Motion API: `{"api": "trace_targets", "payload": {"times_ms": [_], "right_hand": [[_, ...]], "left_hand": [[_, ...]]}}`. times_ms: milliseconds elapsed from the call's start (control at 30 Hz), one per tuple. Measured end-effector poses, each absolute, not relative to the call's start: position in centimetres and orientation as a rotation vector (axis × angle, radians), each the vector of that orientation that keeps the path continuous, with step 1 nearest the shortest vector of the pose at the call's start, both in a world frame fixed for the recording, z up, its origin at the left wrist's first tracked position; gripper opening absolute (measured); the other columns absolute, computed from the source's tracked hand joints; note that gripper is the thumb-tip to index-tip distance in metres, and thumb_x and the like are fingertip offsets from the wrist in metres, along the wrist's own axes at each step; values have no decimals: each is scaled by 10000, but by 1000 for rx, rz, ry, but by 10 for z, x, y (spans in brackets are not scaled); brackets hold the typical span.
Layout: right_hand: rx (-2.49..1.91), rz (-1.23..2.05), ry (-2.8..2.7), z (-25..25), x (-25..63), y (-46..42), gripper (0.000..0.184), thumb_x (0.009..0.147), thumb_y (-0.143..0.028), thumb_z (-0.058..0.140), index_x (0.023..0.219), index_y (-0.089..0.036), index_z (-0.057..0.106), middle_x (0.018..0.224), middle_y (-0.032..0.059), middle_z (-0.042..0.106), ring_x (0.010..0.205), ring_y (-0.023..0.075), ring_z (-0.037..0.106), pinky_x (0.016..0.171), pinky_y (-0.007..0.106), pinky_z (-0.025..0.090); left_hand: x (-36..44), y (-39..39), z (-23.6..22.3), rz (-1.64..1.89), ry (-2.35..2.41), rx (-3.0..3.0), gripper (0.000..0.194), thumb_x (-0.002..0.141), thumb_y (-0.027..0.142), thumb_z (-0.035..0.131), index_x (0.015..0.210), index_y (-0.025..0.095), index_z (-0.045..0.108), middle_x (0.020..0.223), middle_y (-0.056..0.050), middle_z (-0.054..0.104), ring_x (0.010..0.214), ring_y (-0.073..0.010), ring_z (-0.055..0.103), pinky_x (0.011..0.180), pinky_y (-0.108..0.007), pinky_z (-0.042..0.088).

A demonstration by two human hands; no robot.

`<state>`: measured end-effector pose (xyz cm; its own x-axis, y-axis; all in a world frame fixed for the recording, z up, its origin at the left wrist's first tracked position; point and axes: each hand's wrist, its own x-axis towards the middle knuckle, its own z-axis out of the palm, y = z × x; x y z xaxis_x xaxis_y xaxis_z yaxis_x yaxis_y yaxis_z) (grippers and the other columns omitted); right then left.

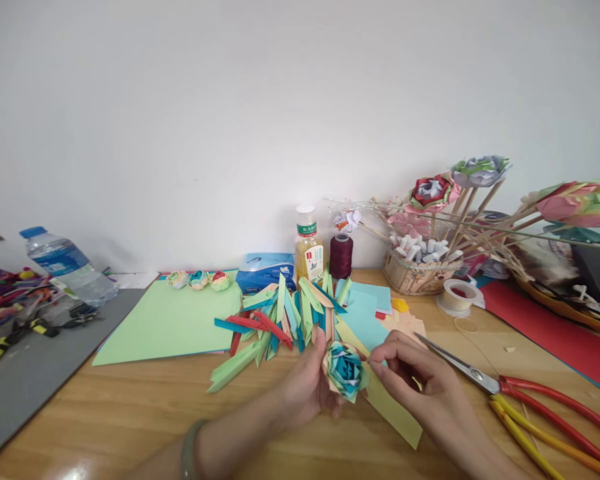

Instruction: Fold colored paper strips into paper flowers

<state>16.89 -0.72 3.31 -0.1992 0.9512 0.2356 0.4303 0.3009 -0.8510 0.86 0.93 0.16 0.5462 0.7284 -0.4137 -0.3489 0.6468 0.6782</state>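
Observation:
A folded paper flower point(346, 371), blue at its centre with green and peach outer petals, rests in my left hand point(307, 390), whose thumb and fingers hold it from the side and below. At the flower's right edge, my right hand point(423, 373) is closed in a pinch. What lies between those fingertips is too small to make out. Just behind the hands is a loose heap of folded paper strips point(280, 317) in green, blue, red and peach. A yellow paper strip point(393, 407) lies on the table beneath the right hand.
Scissors point(485, 380) with red handles lie at right, over a yellow-handled tool point(525, 433). Behind stand a bottle point(309, 250), a thread spool point(341, 257), a tissue pack point(265, 272) and a basket point(420, 277). Green paper point(170, 327) and a water bottle point(70, 267) are left.

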Motion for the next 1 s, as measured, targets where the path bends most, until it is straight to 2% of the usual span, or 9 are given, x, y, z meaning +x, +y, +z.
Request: {"api": "trace_targets", "payload": {"times_ms": [200,367,500,600,767,1000], "right_hand": [[-1108,633,-1945,36,171,-12,157,817,-253,491,767,-204,632,613,6,503,531,119,458,458,225,366],[-986,564,-2060,35,171,-13,137,826,-190,488,831,-203,624,680,18,555,590,119,517,505,216,407],[-988,586,-2116,34,172,-12,143,834,-169,471,859,-209,606,722,19,563,635,122,542,565,220,435],[-985,537,-2161,33,173,-11,137,830,-152,465,858,-202,589,738,24,559,647,123,547,574,222,441],[-949,430,-2260,33,174,-12,151,827,-167,461,916,-205,577,754,35,558,653,132,547,574,243,450],[-918,360,-2355,36,174,-10,150,819,-145,436,828,-199,576,745,41,569,670,140,546,572,244,437]], "left_hand": [[9,7,3,633,858,572,650,751,699,226,811,145,562,466,23,514,333,-74,446,303,-168,339],[11,6,7,606,887,608,654,723,721,267,853,148,553,478,37,509,338,-75,451,305,-174,316],[11,6,5,612,863,630,652,714,730,276,802,143,545,482,39,495,341,-64,433,310,-171,311],[11,7,4,603,851,641,650,694,749,278,762,150,521,476,40,483,342,-65,427,304,-169,305],[11,5,8,627,847,698,662,667,765,302,819,161,529,482,43,478,375,-86,464,297,-166,295],[12,3,9,611,949,749,657,699,732,307,854,149,567,502,29,511,367,-88,458,321,-187,316]]}}
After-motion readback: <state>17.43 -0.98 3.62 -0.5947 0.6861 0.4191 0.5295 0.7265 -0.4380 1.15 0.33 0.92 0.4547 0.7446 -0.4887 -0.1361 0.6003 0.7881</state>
